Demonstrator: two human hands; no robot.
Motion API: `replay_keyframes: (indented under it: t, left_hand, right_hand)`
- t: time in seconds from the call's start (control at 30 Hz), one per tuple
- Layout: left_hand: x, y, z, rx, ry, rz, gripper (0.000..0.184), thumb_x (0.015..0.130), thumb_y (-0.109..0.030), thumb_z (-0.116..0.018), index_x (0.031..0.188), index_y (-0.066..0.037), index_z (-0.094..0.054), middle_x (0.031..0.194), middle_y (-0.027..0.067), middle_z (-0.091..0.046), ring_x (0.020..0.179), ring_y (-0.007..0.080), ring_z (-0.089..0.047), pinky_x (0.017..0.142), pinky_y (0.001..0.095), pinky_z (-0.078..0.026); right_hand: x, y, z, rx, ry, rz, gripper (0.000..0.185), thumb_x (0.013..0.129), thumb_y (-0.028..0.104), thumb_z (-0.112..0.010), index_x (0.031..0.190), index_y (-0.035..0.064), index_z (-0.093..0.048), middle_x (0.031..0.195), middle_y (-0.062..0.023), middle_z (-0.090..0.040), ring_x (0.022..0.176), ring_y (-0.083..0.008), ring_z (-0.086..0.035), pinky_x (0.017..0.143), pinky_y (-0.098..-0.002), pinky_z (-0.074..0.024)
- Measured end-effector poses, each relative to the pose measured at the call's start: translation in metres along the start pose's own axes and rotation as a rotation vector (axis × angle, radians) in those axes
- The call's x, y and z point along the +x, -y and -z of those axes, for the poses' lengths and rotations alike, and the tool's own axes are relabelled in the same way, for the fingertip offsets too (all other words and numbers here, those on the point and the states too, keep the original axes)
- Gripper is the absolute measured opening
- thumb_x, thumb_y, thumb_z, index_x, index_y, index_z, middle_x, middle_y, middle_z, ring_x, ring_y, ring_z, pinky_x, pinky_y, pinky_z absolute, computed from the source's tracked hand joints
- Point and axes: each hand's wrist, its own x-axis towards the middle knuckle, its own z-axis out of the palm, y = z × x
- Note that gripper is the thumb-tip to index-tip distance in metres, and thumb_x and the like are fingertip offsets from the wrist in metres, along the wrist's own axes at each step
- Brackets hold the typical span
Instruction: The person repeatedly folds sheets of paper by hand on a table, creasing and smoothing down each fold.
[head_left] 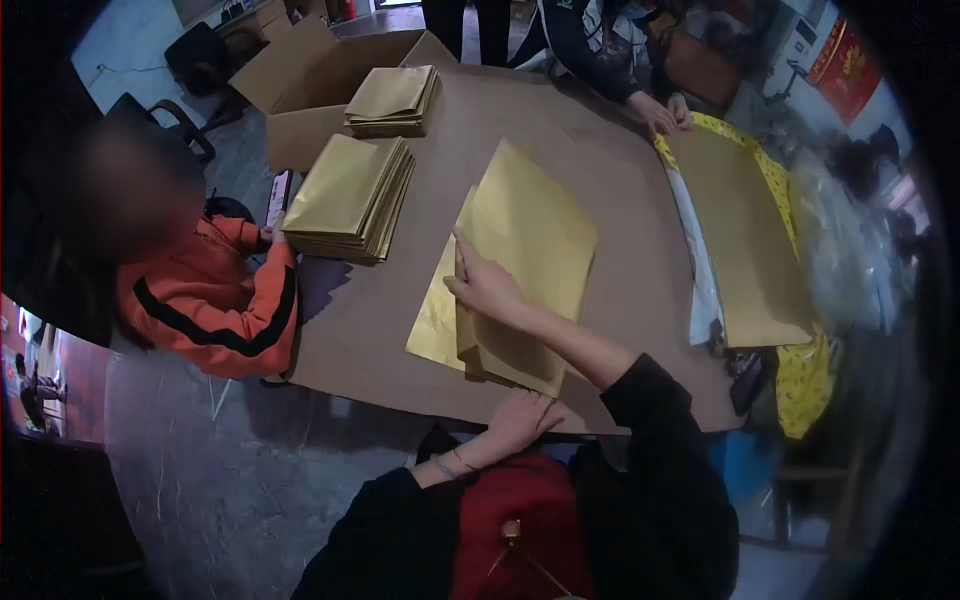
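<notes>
Gold paper sheets (540,230) lie in front of me on the brown table, folded or stacked with uneven edges. Beneath their left side, a flat gold sheet (435,325) sticks out. My right hand (492,288) reaches across the paper and is closed on the left edge of the upper sheets, thumb and fingers bent at that edge. My left hand (520,420) is at the table's front edge, against the near end of the paper. Its fingers are loosely extended and hold nothing that I can see.
Two stacks of gold paper, a larger (345,190) and a smaller (390,100), stand left, beside an open cardboard box (330,75). A person in an orange sleeve (220,310) sits left with a phone (279,198). Another person's hands (665,115) touch a yellow-edged sheet (745,230).
</notes>
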Motion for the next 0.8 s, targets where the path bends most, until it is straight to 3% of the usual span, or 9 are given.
replay_keyframes:
  t: [0.07,0.13,0.27,0.3,0.33,0.43,0.57,0.63,0.8]
  left_hand:
    - [0.002,0.000,0.006,-0.148,0.077,0.094,0.032,0.088,-0.033,-0.058,0.094,-0.001,-0.062,0.074,0.0164,-0.060,0.065,0.0298,-0.059,0.058,0.0406,-0.047]
    - [0.001,-0.004,0.001,-0.312,-0.188,0.374,0.030,0.089,-0.030,-0.058,0.093,-0.001,-0.063,0.077,0.0212,-0.062,0.068,0.0368,-0.061,0.059,0.0437,-0.048]
    - [-0.002,0.001,-0.006,-0.265,-0.139,0.308,0.023,0.090,-0.018,-0.058,0.088,0.004,-0.064,0.066,0.0195,-0.060,0.056,0.0271,-0.059,0.053,0.0367,-0.046]
    - [0.007,0.003,-0.011,-0.306,-0.439,0.126,0.030,0.091,-0.022,-0.057,0.080,0.004,-0.065,0.061,0.0194,-0.059,0.049,0.0284,-0.055,0.048,0.0365,-0.044]
    - [0.006,0.003,-0.010,-0.298,-0.445,0.122,0.030,0.091,-0.022,-0.057,0.080,0.004,-0.065,0.061,0.0194,-0.059,0.049,0.0284,-0.055,0.048,0.0365,-0.044]
    - [0.002,0.007,0.012,-0.486,0.115,0.557,0.038,0.095,-0.028,-0.052,0.083,0.006,-0.064,0.054,0.0109,-0.053,0.050,0.0200,-0.050,0.052,0.0339,-0.044]
    - [-0.002,0.029,0.003,-0.599,0.172,0.580,0.039,0.096,-0.033,-0.049,0.100,0.004,-0.062,0.069,0.0114,-0.060,0.063,0.0167,-0.055,0.061,0.0307,-0.046]
    - [0.008,0.023,0.037,-0.521,0.136,0.483,0.047,0.093,-0.038,-0.050,0.077,0.005,-0.059,0.065,0.0231,-0.057,0.058,0.0316,-0.058,0.056,0.0390,-0.045]
    - [0.010,0.055,0.099,-0.737,0.094,0.569,0.036,0.095,-0.032,-0.050,0.095,0.002,-0.062,0.077,0.0060,-0.062,0.074,0.0123,-0.056,0.067,0.0299,-0.047]
  right_hand:
    - [-0.002,-0.003,0.006,0.093,0.073,-0.033,0.060,0.089,0.027,-0.058,0.140,0.0085,-0.032,0.078,-0.0106,-0.060,0.071,-0.0241,-0.059,0.069,-0.0363,-0.0482]
    - [-0.001,-0.018,0.029,0.054,-0.166,0.054,0.037,0.092,0.030,-0.054,0.123,0.0091,-0.056,0.087,-0.0097,-0.061,0.080,-0.0235,-0.060,0.073,-0.0350,-0.0481]
    - [0.052,-0.162,0.102,-0.615,-0.650,0.160,0.037,0.093,0.035,-0.052,0.110,0.0041,-0.063,0.097,-0.0130,-0.063,0.086,-0.0262,-0.060,0.076,-0.0367,-0.0474]
    - [0.052,-0.180,0.124,-0.231,-0.347,-0.184,0.040,0.093,0.038,-0.052,0.110,0.0037,-0.063,0.095,-0.0115,-0.063,0.087,-0.0244,-0.059,0.076,-0.0359,-0.0468]
    - [0.051,-0.192,0.141,0.157,-0.027,-0.505,0.042,0.093,0.040,-0.051,0.109,0.0033,-0.063,0.093,-0.0101,-0.063,0.087,-0.0226,-0.059,0.076,-0.0351,-0.0461]
    - [0.034,-0.210,0.166,0.176,0.078,-0.407,0.046,0.091,0.046,-0.053,0.105,0.0042,-0.064,0.083,-0.0055,-0.061,0.079,-0.0174,-0.057,0.071,-0.0319,-0.0452]
    - [0.008,-0.240,0.188,0.191,0.084,-0.531,0.045,0.088,0.047,-0.059,0.101,0.0043,-0.064,0.075,0.0013,-0.057,0.067,-0.0131,-0.053,0.062,-0.0289,-0.0437]
    - [-0.019,-0.254,0.208,0.314,0.214,-0.750,0.048,0.085,0.049,-0.062,0.104,0.0041,-0.062,0.081,0.0016,-0.055,0.072,-0.0104,-0.050,0.066,-0.0274,-0.0425]
    - [-0.112,-0.244,0.198,0.568,0.133,-0.642,0.047,0.084,0.049,-0.064,0.100,0.0040,-0.061,0.084,0.0011,-0.055,0.074,-0.0092,-0.049,0.066,-0.0248,-0.0420]
